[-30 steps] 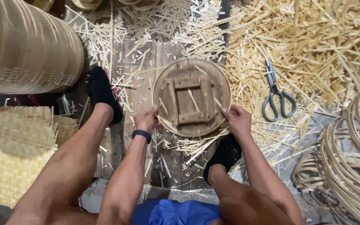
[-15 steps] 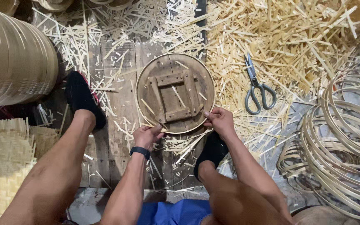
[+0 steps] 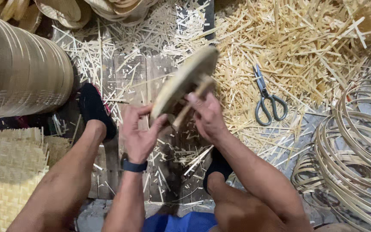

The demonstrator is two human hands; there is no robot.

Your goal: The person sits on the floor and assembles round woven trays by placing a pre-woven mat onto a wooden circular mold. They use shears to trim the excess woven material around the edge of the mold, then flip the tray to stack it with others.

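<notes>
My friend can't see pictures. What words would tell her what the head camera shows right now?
Seen from above, a seated person's left hand and right hand hold a round woven bamboo disc tilted on edge above a wooden board. Pale bamboo strips litter the floor, with grey-handled scissors to the right, coiled bamboo hoops beyond them, and a woven mat at left.

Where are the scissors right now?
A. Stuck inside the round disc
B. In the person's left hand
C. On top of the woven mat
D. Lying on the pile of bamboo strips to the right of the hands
D: the scissors lie flat on the bamboo strips, apart from both hands, while the left hand and right hand hold the tilted round disc.
</notes>
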